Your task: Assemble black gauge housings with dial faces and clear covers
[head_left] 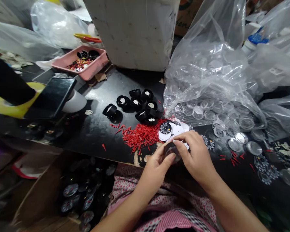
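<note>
My left hand is closed around a small round black case at the table's front edge. What looks like a clear round cover sits on the case, partly hidden by my fingers. My right hand pinches the same piece from the other side, thumb and fingers on its rim. Just beyond my hands lie white discs and a black printed dial disc. Left of them is a heap of red pointers. Several black round cases are piled behind the heap.
Clear round covers spill from a plastic bag on the right. Printed dial rings lie near the right edge. A phone and a pink tray stand left. Below, a box holds finished-looking round pieces.
</note>
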The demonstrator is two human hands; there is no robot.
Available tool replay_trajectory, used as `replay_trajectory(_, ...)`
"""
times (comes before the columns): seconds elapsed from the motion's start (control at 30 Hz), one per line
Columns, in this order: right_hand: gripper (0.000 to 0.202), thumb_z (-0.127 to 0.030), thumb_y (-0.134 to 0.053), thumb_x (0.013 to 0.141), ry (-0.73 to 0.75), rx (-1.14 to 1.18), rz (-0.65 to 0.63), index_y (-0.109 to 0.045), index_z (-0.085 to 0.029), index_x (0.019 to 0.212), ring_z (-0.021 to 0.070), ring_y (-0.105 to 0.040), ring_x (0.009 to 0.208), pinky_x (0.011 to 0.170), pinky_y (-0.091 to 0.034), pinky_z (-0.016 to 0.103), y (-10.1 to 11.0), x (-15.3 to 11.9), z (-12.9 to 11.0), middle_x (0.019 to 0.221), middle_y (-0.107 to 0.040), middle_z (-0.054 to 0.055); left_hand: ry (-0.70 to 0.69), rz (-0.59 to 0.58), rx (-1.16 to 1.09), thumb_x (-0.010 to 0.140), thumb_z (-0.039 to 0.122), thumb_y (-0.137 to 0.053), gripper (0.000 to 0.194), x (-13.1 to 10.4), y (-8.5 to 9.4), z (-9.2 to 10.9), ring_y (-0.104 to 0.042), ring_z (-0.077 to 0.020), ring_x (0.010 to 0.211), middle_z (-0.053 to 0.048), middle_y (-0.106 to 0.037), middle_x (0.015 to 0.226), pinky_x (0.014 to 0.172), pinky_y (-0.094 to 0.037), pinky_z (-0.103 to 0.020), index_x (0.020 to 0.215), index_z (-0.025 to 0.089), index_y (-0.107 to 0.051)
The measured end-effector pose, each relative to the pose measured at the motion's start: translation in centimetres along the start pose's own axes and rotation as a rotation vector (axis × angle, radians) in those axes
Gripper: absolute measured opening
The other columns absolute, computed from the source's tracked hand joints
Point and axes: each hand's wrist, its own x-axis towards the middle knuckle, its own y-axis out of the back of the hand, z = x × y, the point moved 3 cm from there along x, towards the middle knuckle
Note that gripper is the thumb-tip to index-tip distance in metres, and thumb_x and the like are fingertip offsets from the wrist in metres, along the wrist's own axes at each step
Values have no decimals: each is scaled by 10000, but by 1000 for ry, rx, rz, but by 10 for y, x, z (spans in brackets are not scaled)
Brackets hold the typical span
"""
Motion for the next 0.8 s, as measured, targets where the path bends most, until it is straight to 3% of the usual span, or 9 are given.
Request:
replay_trajectory(0.13,395,-382,-333,1027,-74,-58,-31,-472,-217,696,169,-504,652,660,-340,323,-11,8,-1,649,-551,0,-34,-69,105,861,258,-678,344,-5,-4,2,-596,-227,1244,-35,-680,1299,1082,-452,-362,1205,253,-670)
replay_trajectory(0.33,383,-331,-307,1023,-36,25,22,-422,-228,672,163,-452,634,659,-345,306,-21,4,-6,615,-489,-9,-106,-68,266,860,256,-663,336,-5,-1,10,-614,-207,1219,-37,-676,1307,1059,-462,-319,1195,246,-663)
replay_trajectory(0.4,378,-351,-345,1019,-40,115,-65,-474,-220,688,163,-491,667,687,-367,304,-20,4,-8,652,-539,-2,-79,-44,338,856,285,-662,337,-15,16,12,-618,-219,1213,-39,-673,1310,1056,-464,-330,1192,256,-671)
replay_trajectory(0.47,330,-374,-401,1006,-59,245,-213,-559,-216,763,161,-554,723,715,-392,296,-19,3,-7,743,-620,2,-36,39,452,864,329,-648,349,-36,50,13,-609,-247,1227,-48,-662,1325,1059,-463,-366,1207,266,-670)
replay_trajectory(0.57,257,-395,-444,988,-144,332,-267,-623,-230,904,173,-608,814,742,-412,298,-17,3,0,875,-677,9,-63,333,727,867,387,-631,405,-76,121,18,-569,-303,1271,-72,-645,1343,1085,-430,-466,1256,274,-639)
replay_trajectory(0.63,248,-391,-452,981,-184,323,-250,-622,-228,900,181,-607,813,739,-413,307,-21,4,0,864,-673,13,-208,559,987,851,382,-640,420,-94,156,31,-490,-330,1342,-88,-626,1360,1139,-337,-532,1255,264,-633)
replay_trajectory(0.7,233,-366,-461,976,-137,339,-328,-609,-223,865,181,-601,799,732,-416,311,-29,5,-9,848,-668,13,-403,635,1187,855,361,-628,422,-89,166,50,-413,-318,1399,-95,-584,1406,1175,-268,-533,1263,254,-619)
replay_trajectory(0.8,226,-327,-458,977,11,331,-470,-592,-222,828,183,-596,795,743,-419,325,-39,4,-29,832,-664,9,-574,610,1188,912,343,-541,401,-38,155,87,-503,-260,1328,-111,-611,1362,1146,-339,-459,1295,229,-579)
